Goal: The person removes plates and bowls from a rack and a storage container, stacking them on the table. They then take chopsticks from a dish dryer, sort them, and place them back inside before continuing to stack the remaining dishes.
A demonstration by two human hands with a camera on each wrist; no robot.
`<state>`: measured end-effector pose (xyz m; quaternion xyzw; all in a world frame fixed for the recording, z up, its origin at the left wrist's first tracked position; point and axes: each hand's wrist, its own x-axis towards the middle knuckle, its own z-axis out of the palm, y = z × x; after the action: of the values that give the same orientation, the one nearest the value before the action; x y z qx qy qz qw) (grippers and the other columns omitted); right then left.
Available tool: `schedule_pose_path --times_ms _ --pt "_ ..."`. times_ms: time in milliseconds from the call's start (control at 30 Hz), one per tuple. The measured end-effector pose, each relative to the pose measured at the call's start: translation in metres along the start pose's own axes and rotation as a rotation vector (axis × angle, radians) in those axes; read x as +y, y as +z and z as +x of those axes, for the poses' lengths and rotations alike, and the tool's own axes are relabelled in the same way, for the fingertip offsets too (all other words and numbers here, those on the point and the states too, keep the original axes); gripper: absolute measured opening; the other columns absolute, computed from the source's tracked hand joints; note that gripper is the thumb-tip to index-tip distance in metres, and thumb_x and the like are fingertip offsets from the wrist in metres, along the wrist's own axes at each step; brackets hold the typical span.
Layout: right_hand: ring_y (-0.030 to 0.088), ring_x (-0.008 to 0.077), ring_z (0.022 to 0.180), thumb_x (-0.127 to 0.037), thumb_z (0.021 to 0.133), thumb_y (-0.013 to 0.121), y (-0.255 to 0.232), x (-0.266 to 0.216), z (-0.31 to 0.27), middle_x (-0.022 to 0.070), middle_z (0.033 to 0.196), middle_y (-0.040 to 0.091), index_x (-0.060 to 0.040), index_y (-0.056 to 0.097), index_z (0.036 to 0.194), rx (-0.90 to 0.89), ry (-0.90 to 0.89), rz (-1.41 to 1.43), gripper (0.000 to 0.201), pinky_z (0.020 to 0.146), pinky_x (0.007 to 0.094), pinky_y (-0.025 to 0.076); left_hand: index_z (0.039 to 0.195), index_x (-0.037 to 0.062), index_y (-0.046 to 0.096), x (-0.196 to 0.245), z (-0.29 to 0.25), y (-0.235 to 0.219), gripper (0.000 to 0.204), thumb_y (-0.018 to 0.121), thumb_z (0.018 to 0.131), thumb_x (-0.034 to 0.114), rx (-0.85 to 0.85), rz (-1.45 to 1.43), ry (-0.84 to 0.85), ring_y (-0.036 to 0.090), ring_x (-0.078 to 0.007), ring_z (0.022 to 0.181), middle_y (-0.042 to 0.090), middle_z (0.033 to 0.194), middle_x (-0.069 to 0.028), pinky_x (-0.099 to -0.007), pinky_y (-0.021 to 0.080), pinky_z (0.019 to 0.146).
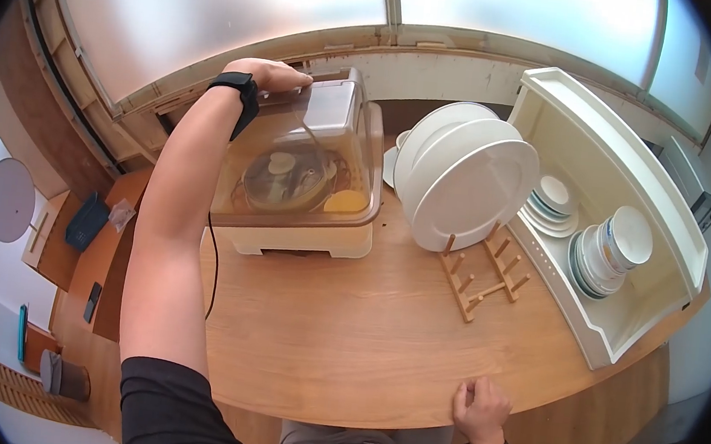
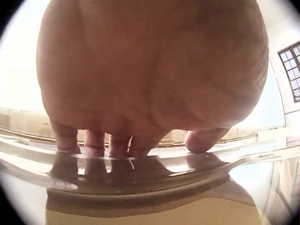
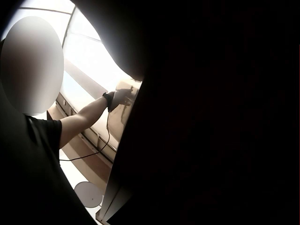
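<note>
My left hand (image 1: 269, 75) rests on top of a dish dryer's smoky see-through lid (image 1: 291, 134), at its back edge. In the left wrist view its fingers (image 2: 95, 140) and thumb point down onto the glossy lid top. Through the lid show a round dish with a knob (image 1: 284, 164) and a yellow piece (image 1: 346, 201). The dryer's cream base (image 1: 302, 241) stands on the wooden table. My right hand (image 1: 483, 412) lies loosely curled at the table's front edge, holding nothing. The right wrist view is mostly dark.
Large white plates (image 1: 471, 182) stand upright in a wooden rack (image 1: 484, 277) right of the dryer. Farther right, a cream bin-like tray (image 1: 620, 145) lies open with small plates (image 1: 554, 194) and stacked bowls (image 1: 628, 240). A black cord (image 1: 216, 268) runs down the dryer's left side.
</note>
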<state>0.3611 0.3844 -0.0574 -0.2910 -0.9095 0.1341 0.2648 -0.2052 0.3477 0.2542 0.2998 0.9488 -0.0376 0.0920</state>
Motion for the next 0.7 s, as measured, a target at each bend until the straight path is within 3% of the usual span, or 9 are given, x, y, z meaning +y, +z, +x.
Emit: schedule_pose_path --times_ms 133,233,333,533,700 --pt "0.059 0.0307 0.059 -0.015 0.077 0.071 0.002 0.001 0.0 0.0086 0.064 0.057 -0.0104 0.056 0.074 0.008 -0.007 0.006 0.016 0.053 0.0418 0.045 0.128 0.0142 0.063 0.011 -0.02 -0.003 0.062 0.039 0.094 0.06 -0.033 0.002 -0.027 0.053 -0.0275 0.124 0.06 0.136 -0.0108 -0.0432 0.038 0.105" --pt "0.059 0.0307 0.059 -0.015 0.077 0.071 0.002 0.001 -0.001 0.0088 0.064 0.057 -0.01 0.055 0.074 0.003 -0.006 0.004 0.017 0.053 0.0415 0.045 0.126 0.0152 0.065 0.006 -0.013 0.0 0.062 0.041 0.094 0.062 -0.096 -0.115 -0.013 0.053 -0.0262 0.125 0.06 0.135 -0.0101 -0.045 0.036 0.105" --pt "0.059 0.0307 0.06 -0.015 0.077 0.071 0.0 0.0 0.0 0.0091 0.065 0.057 -0.0098 0.055 0.074 -0.003 -0.009 0.01 0.017 0.054 0.0414 0.045 0.124 0.0173 0.066 0.004 -0.012 0.001 0.061 0.05 0.088 0.063 -0.06 -0.143 -0.058 0.057 -0.014 0.095 0.066 0.12 -0.0012 -0.0335 0.044 0.087" --pt "0.06 0.0308 0.061 -0.015 0.076 0.071 -0.003 -0.002 0.002 0.0094 0.066 0.058 -0.0094 0.055 0.074 -0.003 -0.017 0.004 0.017 0.055 0.0415 0.046 0.12 0.0177 0.07 0.011 -0.022 0.001 0.068 0.053 0.083 0.072 0.006 -0.131 -0.132 0.057 -0.0146 0.096 0.067 0.119 -0.0031 -0.034 0.044 0.086" --pt "0.06 0.031 0.061 -0.015 0.076 0.071 -0.004 -0.003 0.002 0.0093 0.067 0.058 -0.0095 0.056 0.073 -0.003 -0.013 0.008 0.017 0.055 0.0417 0.046 0.125 0.0184 0.068 0.014 -0.018 0.001 0.074 0.05 0.083 0.077 -0.033 -0.116 -0.136 0.058 -0.0174 0.102 0.065 0.124 -0.0056 -0.0352 0.044 0.089"
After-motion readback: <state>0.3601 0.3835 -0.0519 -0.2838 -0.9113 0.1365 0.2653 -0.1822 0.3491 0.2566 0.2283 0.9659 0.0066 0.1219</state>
